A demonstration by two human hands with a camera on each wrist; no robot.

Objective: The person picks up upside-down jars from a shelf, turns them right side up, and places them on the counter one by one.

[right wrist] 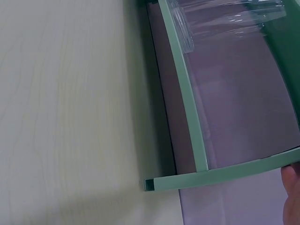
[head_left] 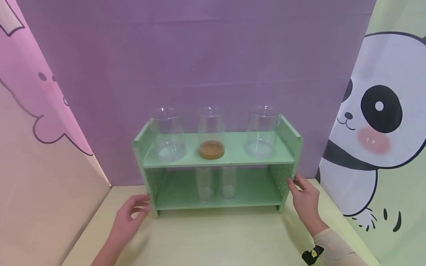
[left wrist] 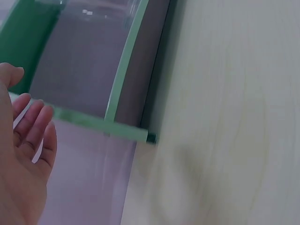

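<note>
On the green shelf [head_left: 254,190] stand five clear vessels [head_left: 212,129].

Left hand [head_left: 126,218] loosely curved — right hand [head_left: 305,197] likewise

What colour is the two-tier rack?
Pale green. The rack shows best in the head view.

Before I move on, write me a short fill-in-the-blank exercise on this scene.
1. The green rack holds ____ clear vessels on its upper shelf.
2. Its lower shelf holds ____ clear glasses.
3. A brown disc shows at the base of the ____ upper vessel.
4. The right hand is at the rack's ____ end.

Missing words: three; two; middle; right.
</note>
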